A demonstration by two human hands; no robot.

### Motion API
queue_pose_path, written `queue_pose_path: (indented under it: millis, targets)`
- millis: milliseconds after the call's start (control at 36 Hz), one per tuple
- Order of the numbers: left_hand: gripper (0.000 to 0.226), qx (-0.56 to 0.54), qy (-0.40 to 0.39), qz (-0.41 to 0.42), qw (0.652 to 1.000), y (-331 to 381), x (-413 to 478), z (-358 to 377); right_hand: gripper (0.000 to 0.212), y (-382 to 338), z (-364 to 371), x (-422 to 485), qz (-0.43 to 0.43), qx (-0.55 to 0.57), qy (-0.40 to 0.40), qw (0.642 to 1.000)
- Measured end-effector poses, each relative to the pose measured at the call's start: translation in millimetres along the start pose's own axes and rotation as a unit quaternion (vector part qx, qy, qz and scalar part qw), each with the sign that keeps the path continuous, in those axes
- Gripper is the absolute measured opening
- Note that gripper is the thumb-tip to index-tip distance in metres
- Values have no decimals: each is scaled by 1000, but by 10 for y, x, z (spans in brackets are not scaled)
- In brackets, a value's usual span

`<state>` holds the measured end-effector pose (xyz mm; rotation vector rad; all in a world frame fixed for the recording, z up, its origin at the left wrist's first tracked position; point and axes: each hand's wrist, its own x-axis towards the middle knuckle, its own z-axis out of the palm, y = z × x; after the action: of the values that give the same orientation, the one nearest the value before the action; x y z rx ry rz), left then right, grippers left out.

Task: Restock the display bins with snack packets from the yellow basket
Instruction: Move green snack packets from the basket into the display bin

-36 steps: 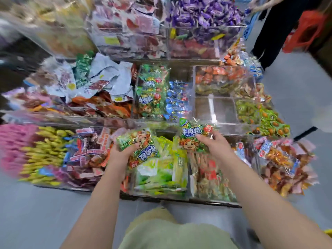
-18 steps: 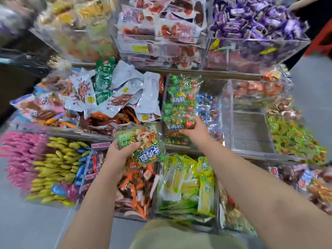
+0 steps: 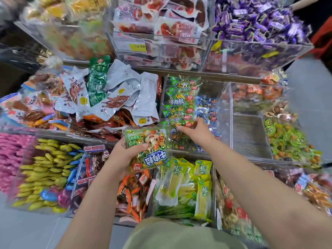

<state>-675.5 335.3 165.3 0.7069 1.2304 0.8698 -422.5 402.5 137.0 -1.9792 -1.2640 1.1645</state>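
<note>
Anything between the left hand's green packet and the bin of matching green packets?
Only the right hand, resting on the matching green packets at the bin's front. Otherwise the path from the green packet in the left hand looks open.

The middle bin [image 3: 210, 88] holds stacked packets [image 3: 179, 103], the right hand [image 3: 197, 132] upon them. Left of it lies a heap of pouches [image 3: 116, 90], right of it another bin [image 3: 249, 135], and just before it the packet [image 3: 150, 151] in the left hand [image 3: 124, 155].
</note>
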Motion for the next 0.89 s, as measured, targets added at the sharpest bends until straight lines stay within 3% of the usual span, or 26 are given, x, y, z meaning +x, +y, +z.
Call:
queue_pose_path:
  millis: [194,278,389,472,500,556,611,667,750,833,889]
  targets:
    - [59,-21,7,-6,1000,-16,-64,90,70,14,41,-265,-37,100,88,990]
    - [85,-18,33,-18,999,-15,-92,152,64,53,59,-409,-76,80,111,988]
    - [115,-8,61,-20,998,19,-170,266,46,132,44,-623,-135,7,137,981]
    - [104,-28,63,-23,997,3,-212,292,22,153,-19,-853,-174,53,180,967]
    - [103,-32,67,-21,997,-7,-229,303,15,148,-42,-933,-177,94,165,966]
    - [107,-27,75,-18,997,-31,-252,337,6,102,-62,-1084,-146,184,59,970]
    - [91,-38,73,-5,997,-47,-281,383,17,67,-38,-1159,-90,204,-84,971]
    - [81,-58,81,2,995,-64,-292,434,36,54,24,-1186,-46,170,-161,971]
    - [89,-68,104,-2,992,-91,-323,519,52,81,105,-1202,3,209,-147,967]
    - [57,-60,143,4,988,-117,-377,531,51,137,71,-1223,4,252,-94,963]
    - [75,-62,158,-3,985,-163,-379,460,53,153,-38,-1224,4,358,-60,932]
